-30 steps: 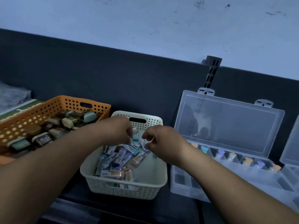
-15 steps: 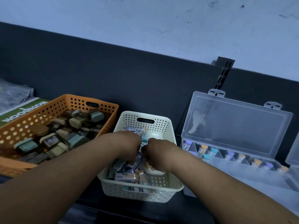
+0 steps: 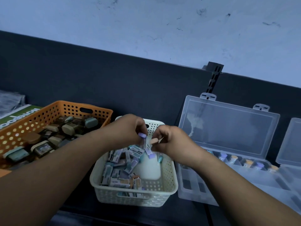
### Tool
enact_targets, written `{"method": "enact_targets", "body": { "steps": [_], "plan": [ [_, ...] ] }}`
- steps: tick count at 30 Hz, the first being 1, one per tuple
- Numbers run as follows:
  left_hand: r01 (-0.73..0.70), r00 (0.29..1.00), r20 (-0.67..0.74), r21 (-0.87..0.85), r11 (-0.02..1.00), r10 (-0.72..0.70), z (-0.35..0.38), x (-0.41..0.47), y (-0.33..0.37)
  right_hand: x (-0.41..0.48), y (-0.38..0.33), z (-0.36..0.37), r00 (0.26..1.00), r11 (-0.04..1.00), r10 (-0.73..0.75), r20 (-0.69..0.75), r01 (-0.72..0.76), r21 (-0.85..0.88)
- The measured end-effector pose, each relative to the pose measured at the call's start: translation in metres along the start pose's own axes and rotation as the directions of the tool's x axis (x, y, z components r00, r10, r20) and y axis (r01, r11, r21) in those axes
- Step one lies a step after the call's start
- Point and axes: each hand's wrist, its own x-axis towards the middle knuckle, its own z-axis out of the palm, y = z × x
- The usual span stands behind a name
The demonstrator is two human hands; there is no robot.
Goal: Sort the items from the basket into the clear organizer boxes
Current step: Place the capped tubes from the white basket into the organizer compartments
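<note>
Your open organizer (image 3: pixel 228 181) sits just right of the basket (image 3: pixel 135 197), where most tubes lie. Above that pile, your left hand (image 3: pixel 128 129) pinches a purple-capped tube (image 3: pixel 142 135) and your right hand (image 3: pixel 169 139) pinches an orange-capped tube (image 3: pixel 154 141). With the hands so close together, a bump could drop either tube back.

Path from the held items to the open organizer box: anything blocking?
Nothing visible. Left hand and right hand pinch capped items above the white basket; the organizer box sits right of it, lid raised behind. Only the basket's low rim lies between.
</note>
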Motion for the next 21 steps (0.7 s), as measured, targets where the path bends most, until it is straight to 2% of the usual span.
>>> {"method": "enact_targets", "body": {
  "steps": [8, 12, 21],
  "plan": [
    [-0.103, 0.995, -0.025, -0.114, 0.988, 0.100, 0.023, 0.018, 0.053, -0.028, 0.024, -0.047, 0.996, 0.983, -0.031, -0.083, 0.046, 0.180],
    [-0.129, 0.992, -0.016, -0.194, 0.972, 0.129, 0.040, 0.031, 0.075, -0.048, 0.040, -0.082, 0.987, 0.959, 0.050, -0.150, -0.006, 0.282],
    [-0.125, 0.992, 0.003, -0.202, 0.971, 0.128, 0.082, 0.052, 0.131, -0.088, 0.089, -0.145, 0.952, 0.971, 0.165, -0.257, -0.112, 0.211]
  ]
}}
